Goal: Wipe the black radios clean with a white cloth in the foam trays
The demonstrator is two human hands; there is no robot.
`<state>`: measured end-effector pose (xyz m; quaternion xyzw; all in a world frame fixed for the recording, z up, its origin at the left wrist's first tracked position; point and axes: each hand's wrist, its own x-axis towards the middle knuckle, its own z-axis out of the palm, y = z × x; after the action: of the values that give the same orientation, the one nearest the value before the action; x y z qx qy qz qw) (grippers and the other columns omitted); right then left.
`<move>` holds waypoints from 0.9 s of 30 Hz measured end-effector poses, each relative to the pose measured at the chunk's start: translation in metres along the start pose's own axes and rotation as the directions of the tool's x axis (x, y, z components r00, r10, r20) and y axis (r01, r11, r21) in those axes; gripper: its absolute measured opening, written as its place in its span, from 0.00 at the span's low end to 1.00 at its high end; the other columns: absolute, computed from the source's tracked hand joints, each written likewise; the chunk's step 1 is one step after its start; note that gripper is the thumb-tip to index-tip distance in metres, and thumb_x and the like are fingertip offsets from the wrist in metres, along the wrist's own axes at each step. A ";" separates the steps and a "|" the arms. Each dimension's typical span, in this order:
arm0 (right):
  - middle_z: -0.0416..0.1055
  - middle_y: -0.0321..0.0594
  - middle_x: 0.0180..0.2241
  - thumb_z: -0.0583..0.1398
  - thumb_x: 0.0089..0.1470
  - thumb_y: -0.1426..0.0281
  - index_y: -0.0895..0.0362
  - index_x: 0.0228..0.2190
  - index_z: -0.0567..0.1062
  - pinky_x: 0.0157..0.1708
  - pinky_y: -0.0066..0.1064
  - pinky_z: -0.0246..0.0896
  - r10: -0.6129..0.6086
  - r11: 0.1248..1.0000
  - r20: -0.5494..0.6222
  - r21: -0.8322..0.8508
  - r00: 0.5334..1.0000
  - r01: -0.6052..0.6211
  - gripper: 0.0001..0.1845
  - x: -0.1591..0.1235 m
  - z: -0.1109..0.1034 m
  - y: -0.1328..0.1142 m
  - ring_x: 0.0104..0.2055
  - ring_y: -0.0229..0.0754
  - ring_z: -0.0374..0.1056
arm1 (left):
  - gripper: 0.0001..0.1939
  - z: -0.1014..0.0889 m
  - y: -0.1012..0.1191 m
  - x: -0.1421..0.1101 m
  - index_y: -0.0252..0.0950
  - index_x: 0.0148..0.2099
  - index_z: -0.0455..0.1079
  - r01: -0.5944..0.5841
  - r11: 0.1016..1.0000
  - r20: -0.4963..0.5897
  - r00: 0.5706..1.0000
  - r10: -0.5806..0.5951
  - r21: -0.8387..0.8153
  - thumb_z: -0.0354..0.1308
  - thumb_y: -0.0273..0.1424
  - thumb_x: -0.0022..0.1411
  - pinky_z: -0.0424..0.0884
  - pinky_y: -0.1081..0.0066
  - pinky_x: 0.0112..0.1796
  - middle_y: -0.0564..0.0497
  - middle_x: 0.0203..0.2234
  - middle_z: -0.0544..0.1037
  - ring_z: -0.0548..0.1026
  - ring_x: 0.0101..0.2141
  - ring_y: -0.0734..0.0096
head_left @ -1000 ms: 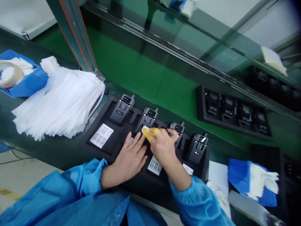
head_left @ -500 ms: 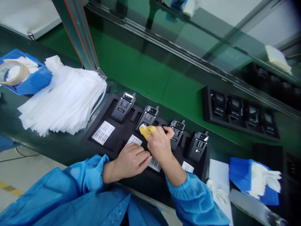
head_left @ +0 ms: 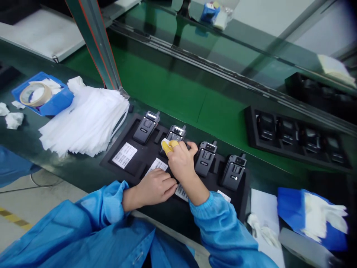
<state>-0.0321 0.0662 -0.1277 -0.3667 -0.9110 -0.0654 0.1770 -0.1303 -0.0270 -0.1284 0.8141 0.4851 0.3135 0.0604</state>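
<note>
A black foam tray holds several dark handheld radios, one of them at the left end, with white barcode labels in front. My right hand, yellow finger cots on its fingertips, pinches a small white cloth against the face of the second radio. The hand covers most of that radio's lower part. My left hand rests curled at the tray's near side, beside a barcode label; its fingertips are hidden. Two further radios lie to the right.
White bags are fanned out at the left, beside a blue bin holding a tape roll. Another tray of devices sits on the green surface at the far right. White gloves lie on blue material nearer me.
My right hand has moved slightly up and left over the second radio, uncovering more of the third. My left hand stays nearly in place. The camera view has shifted a little.
</note>
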 end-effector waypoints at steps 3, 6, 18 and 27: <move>0.69 0.36 0.30 0.56 0.53 0.78 0.55 0.20 0.74 0.47 0.43 0.35 -0.069 0.995 0.056 0.072 0.996 0.065 0.13 -0.018 -0.006 0.002 0.37 0.39 0.57 | 0.15 -0.002 0.001 -0.001 0.35 0.26 0.71 -0.052 0.999 -0.038 0.998 0.052 0.009 0.49 0.29 0.63 0.66 0.70 0.28 0.51 0.19 0.72 0.69 0.23 0.71; 0.70 0.33 0.31 0.57 0.51 0.78 0.51 0.23 0.76 0.46 0.40 0.37 -0.181 0.969 0.105 0.190 0.978 0.159 0.13 -0.032 -0.013 0.010 0.36 0.37 0.57 | 0.14 -0.006 0.002 -0.003 0.35 0.23 0.70 -0.163 0.986 -0.076 0.984 0.159 -0.044 0.52 0.28 0.61 0.67 0.71 0.28 0.53 0.17 0.71 0.67 0.22 0.73; 0.69 0.35 0.32 0.56 0.52 0.78 0.52 0.27 0.76 0.47 0.40 0.37 -0.162 0.979 0.117 0.146 0.980 0.145 0.12 -0.034 -0.011 0.004 0.37 0.38 0.57 | 0.11 -0.007 0.001 -0.008 0.35 0.24 0.69 -0.199 0.976 -0.128 0.974 0.187 -0.085 0.53 0.27 0.59 0.69 0.71 0.28 0.53 0.15 0.69 0.67 0.21 0.73; 0.67 0.40 0.30 0.52 0.39 0.82 0.56 0.26 0.76 0.39 0.41 0.42 0.372 0.911 -0.232 -0.095 0.899 -0.401 0.16 -0.081 -0.059 0.109 0.35 0.42 0.57 | 0.06 -0.005 0.038 0.024 0.33 0.33 0.70 -0.170 0.963 -0.075 0.985 0.158 -0.211 0.52 0.24 0.61 0.72 0.68 0.39 0.51 0.22 0.75 0.73 0.27 0.73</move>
<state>0.1136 0.0779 -0.1036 -0.5430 -0.7893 -0.1309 0.2549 -0.0963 -0.0278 -0.0983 0.8307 0.3805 0.3915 0.1088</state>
